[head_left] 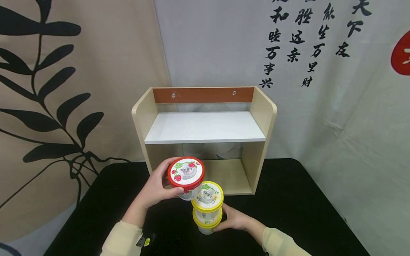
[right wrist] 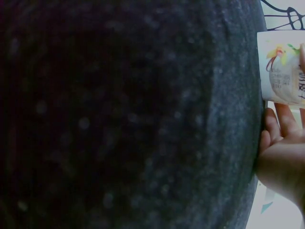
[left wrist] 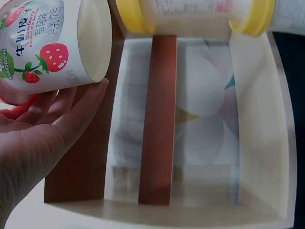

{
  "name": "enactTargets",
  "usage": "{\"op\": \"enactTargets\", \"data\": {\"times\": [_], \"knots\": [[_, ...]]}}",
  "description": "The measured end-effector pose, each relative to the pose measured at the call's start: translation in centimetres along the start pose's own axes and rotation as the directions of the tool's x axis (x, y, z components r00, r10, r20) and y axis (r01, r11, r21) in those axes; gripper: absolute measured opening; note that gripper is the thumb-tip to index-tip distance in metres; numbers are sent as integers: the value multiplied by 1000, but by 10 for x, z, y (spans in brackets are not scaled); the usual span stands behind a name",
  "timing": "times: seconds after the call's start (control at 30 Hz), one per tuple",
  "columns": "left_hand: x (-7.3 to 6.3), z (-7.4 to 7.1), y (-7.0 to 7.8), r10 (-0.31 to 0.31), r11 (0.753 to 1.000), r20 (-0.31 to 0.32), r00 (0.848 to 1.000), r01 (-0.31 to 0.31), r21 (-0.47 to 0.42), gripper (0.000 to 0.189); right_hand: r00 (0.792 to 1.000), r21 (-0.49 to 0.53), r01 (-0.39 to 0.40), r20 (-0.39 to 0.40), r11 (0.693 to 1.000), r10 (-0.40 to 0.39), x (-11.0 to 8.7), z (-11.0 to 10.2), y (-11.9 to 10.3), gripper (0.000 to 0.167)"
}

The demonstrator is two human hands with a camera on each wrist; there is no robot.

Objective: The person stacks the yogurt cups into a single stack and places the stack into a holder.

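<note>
My left hand point(head_left: 159, 189) grips a red-lidded strawberry milk cup point(head_left: 186, 172) by its side, thumb in front. In the left wrist view the cup point(left wrist: 62, 45) lies across the fingers, strawberries printed on its white wall. To its right, two yellow-lidded cups stand stacked, the upper cup point(head_left: 208, 199) on the lower cup point(head_left: 206, 222). The red-lidded cup overlaps the upper one's edge in the head view. My right hand point(head_left: 235, 217) holds the lower yellow-lidded cup from the right, thumb toward me. The right wrist view shows the cup wall point(right wrist: 281, 71) above the hand point(right wrist: 286, 152).
Behind the cups stands a small wooden shelf unit point(head_left: 267, 124) with a white middle shelf point(head_left: 205, 127) and a brown back rail point(head_left: 203, 95). It sits on a black table point(head_left: 282, 206). A printed cloth backdrop point(head_left: 320, 117) hangs behind.
</note>
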State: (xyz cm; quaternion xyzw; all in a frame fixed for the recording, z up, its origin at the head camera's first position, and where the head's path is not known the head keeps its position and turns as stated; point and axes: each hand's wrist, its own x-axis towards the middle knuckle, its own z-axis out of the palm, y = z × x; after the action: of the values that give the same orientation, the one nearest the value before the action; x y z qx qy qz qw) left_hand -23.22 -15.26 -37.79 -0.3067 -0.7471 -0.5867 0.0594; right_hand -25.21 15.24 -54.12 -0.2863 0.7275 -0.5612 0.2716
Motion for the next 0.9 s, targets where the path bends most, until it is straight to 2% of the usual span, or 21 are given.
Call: {"op": "enactTargets", "data": {"times": [0.3, 0.6, 0.9], "knots": [[11, 19, 5, 15, 999, 35, 999, -14, -39, 80, 1000, 27, 11, 23, 1000, -11, 0, -1, -2, 88], [18, 36, 6, -24, 1000, 53, 998, 25, -7, 81, 998, 33, 37, 42, 999, -38, 1, -3, 2, 84], [18, 46, 6, -78, 997, 60, 995, 77, 20, 82, 998, 49, 33, 51, 998, -35, 1, -2, 3, 81]]}}
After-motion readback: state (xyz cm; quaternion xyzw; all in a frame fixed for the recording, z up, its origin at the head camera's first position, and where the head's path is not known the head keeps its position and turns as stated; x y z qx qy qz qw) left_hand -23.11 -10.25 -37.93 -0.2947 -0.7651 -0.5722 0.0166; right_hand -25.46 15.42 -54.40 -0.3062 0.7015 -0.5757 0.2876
